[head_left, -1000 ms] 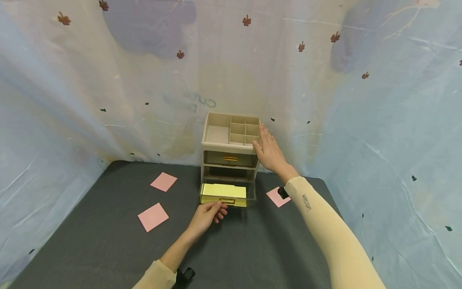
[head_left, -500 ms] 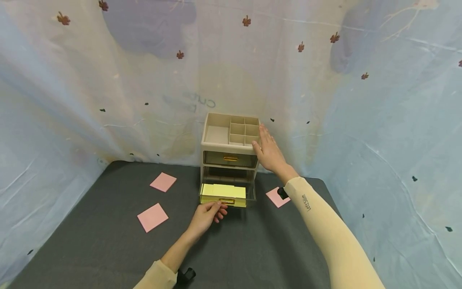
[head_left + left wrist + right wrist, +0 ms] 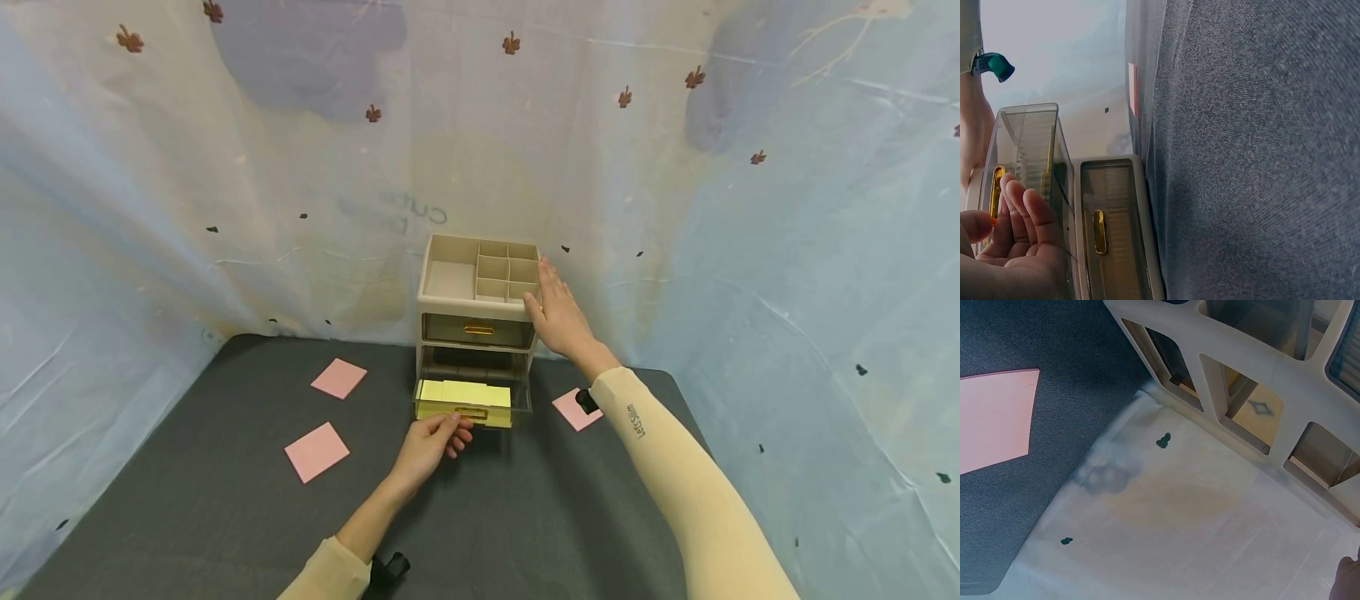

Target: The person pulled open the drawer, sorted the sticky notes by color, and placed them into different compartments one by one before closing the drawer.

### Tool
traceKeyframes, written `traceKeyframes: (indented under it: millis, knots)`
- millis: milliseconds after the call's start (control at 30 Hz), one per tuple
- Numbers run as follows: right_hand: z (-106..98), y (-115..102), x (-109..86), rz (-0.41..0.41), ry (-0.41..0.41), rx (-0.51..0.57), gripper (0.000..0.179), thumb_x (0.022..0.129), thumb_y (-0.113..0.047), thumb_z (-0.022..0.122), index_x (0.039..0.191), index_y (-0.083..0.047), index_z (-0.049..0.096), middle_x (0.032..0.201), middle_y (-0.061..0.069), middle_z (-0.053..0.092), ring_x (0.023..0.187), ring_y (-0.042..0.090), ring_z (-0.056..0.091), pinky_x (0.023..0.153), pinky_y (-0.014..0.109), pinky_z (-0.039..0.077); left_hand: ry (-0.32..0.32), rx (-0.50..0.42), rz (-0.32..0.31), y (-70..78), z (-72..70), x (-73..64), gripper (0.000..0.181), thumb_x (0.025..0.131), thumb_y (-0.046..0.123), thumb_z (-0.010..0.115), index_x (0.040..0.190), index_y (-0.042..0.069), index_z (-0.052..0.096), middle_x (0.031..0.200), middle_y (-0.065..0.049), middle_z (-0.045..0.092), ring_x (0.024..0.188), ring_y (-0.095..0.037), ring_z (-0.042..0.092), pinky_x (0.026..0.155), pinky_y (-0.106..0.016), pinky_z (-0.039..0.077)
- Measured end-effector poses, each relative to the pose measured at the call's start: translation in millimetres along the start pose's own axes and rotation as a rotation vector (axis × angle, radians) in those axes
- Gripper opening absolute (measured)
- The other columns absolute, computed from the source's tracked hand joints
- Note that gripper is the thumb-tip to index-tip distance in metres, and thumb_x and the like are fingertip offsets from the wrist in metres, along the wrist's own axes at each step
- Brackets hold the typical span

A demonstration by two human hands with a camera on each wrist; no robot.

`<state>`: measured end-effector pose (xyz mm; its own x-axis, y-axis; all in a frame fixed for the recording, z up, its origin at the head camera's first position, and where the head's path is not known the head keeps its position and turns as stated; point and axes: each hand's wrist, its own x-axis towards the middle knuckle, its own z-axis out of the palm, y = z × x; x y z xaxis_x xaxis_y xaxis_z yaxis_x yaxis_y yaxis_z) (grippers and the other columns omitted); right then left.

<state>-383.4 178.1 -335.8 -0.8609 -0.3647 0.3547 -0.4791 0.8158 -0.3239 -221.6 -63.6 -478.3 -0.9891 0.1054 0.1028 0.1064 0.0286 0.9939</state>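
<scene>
A beige drawer organizer [image 3: 476, 305] with a divided top tray stands at the back of the table. Its smoky clear middle drawer [image 3: 522, 402] is pulled out, with yellow paper pads [image 3: 465, 392] inside. My left hand [image 3: 422, 454] pinches the gold handle [image 3: 997, 194] of that drawer between thumb and fingers. Straight fingers of my right hand [image 3: 562, 317] rest against the organizer's upper right side; only a bit of this hand shows in the right wrist view. The top drawer [image 3: 446, 328] is closed, as is the bottom drawer [image 3: 1124, 250] in the left wrist view.
Two pink paper squares [image 3: 339, 378] lie on the dark cloth [image 3: 225, 500] to the left. A third pink square [image 3: 573, 410] lies right of the organizer, partly behind the right wrist camera. A patterned curtain [image 3: 480, 167] hangs behind and on both sides.
The middle drawer and my left hand have shifted very slightly toward the organizer. My right hand keeps its place against the side.
</scene>
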Motion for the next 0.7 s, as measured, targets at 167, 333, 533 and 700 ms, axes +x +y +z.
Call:
traceKeyframes:
  millis: [167, 333, 533, 700]
  knots:
    - [-0.2, -0.9, -0.7, 0.006, 0.0, 0.0, 0.071, 0.114, -0.042, 0.028, 0.167, -0.004, -0.001, 0.175, 0.01, -0.002, 0.161, 0.027, 0.002, 0.129, 0.051, 0.011, -0.004, 0.002, 0.002, -0.1, 0.7, 1.8, 0.041, 0.111, 0.027, 0.054, 0.109, -0.008, 0.074, 0.089, -0.007, 0.073, 0.076, -0.016, 0.065, 0.065, -0.025, 0.057]
    - [-0.2, -2.0, -0.7, 0.006, 0.006, 0.007, 0.071, 0.114, -0.042, 0.029, 0.167, -0.003, 0.0, 0.175, 0.011, -0.001, 0.161, 0.028, 0.003, 0.13, 0.05, 0.011, 0.011, -0.015, -0.016, 0.2, 2.3, 4.4, 0.038, 0.111, 0.027, 0.054, 0.107, -0.005, 0.075, 0.089, -0.008, 0.073, 0.076, -0.018, 0.064, 0.065, -0.025, 0.056]
    - [-0.1, -2.4, -1.8, 0.004, 0.003, 0.017, 0.072, 0.114, -0.042, 0.03, 0.167, -0.004, 0.0, 0.175, 0.012, -0.001, 0.161, 0.029, 0.004, 0.13, 0.05, 0.01, 0.026, -0.021, -0.01, -1.4, 3.1, 7.9, 0.037, 0.11, 0.028, 0.056, 0.104, -0.003, 0.076, 0.089, -0.009, 0.074, 0.075, -0.017, 0.065, 0.065, -0.025, 0.057]
    - [-0.1, -1.7, -1.2, 0.007, 0.002, 0.017, 0.072, 0.114, -0.043, 0.029, 0.167, -0.005, -0.001, 0.175, 0.01, -0.002, 0.161, 0.029, 0.004, 0.13, 0.05, 0.01, 0.033, -0.02, -0.011, 0.4, 3.9, 10.2, 0.037, 0.11, 0.028, 0.056, 0.104, -0.002, 0.077, 0.088, -0.009, 0.074, 0.074, -0.016, 0.065, 0.065, -0.028, 0.058]
